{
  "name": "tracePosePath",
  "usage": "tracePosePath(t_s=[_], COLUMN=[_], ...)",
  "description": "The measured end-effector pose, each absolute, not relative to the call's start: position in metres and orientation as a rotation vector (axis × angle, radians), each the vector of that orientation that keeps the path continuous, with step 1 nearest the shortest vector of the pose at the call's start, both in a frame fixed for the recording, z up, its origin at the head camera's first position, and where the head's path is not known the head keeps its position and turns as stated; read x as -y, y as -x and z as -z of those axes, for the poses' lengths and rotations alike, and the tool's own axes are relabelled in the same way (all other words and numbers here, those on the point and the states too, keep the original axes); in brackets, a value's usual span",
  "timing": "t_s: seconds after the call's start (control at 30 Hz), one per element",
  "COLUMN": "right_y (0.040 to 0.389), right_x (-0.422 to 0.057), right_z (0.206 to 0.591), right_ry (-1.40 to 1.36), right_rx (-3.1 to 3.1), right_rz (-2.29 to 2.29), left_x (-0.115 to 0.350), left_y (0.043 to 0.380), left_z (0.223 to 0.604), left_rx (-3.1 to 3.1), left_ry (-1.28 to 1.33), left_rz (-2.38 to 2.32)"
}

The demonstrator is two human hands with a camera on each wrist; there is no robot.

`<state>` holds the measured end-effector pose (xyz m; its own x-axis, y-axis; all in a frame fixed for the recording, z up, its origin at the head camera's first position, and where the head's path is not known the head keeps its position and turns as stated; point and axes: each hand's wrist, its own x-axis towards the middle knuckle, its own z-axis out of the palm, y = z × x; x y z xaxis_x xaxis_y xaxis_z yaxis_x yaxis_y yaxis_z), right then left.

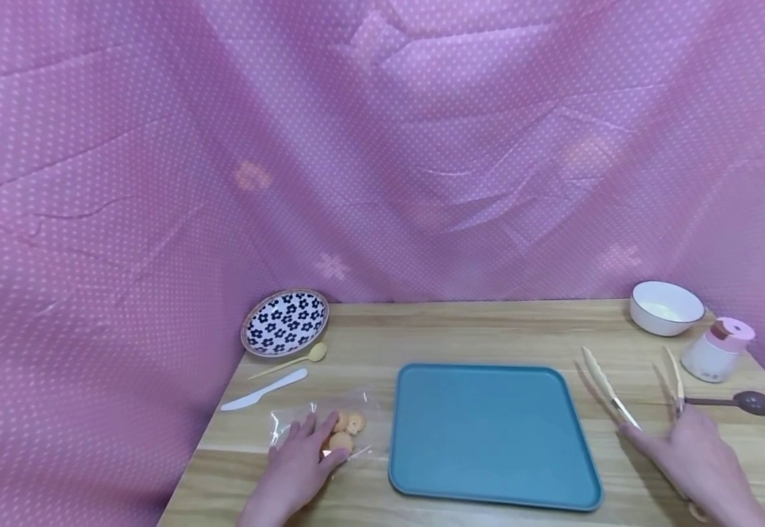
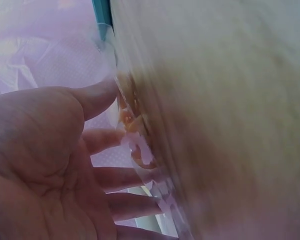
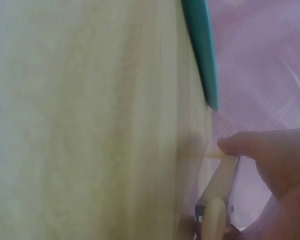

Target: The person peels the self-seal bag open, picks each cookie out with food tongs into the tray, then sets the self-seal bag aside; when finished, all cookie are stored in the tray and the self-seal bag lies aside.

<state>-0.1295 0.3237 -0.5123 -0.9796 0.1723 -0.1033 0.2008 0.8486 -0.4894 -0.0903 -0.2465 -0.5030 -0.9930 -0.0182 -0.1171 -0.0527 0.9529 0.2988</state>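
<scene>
In the head view, my left hand point(image 1: 298, 462) rests on a clear plastic bag point(image 1: 372, 417) of round cookies point(image 1: 341, 442), left of the blue tray. The left wrist view shows the fingers point(image 2: 127, 206) spread and fairly straight, their tips at the bag's edge. To the right of the tray, my right hand point(image 1: 700, 450) grips a pair of tongs point(image 1: 598, 373) whose two cream-tipped arms stand wide apart, pointing away from me. The thumb lies along one tong arm point(image 3: 221, 182) in the right wrist view. Nothing is between the tong tips.
A blue tray point(image 1: 490, 435) lies mid-table. On the left are a flower-patterned dish point(image 1: 286, 322), a yellow spoon point(image 1: 316, 353) and a white knife point(image 1: 263, 390). On the right stand a white bowl point(image 1: 665, 311), a pink-lidded jar point(image 1: 714, 353) and a dark brown spoon point(image 1: 753, 402).
</scene>
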Motion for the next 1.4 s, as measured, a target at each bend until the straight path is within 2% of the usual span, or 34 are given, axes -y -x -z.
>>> tracePosePath(t_s=[0.33, 0.53, 0.93, 1.17, 1.4], right_y=[0.134, 0.14, 0.166, 0.187, 0.208], right_x=[-0.319, -0.3, -0.218, -0.167, -0.116], right_z=[0.508, 0.496, 0.457, 0.448, 0.438], right_ry=[-0.141, 0.111, 0.692, 1.123, 1.382], right_rx=[-3.069, -3.15, -3.149, -3.039, -2.829], right_rz=[0.737, 0.763, 0.509, 0.349, 0.23], left_x=[0.256, 0.263, 0.275, 0.277, 0.276], left_y=[0.088, 0.088, 0.082, 0.081, 0.084], left_z=[0.502, 0.499, 0.498, 0.497, 0.499], left_rx=[-2.999, -2.989, -2.967, -2.991, -2.964], left_ry=[0.03, -0.014, -0.05, -0.105, -0.148], left_rz=[-0.503, -0.539, -0.57, -0.599, -0.637])
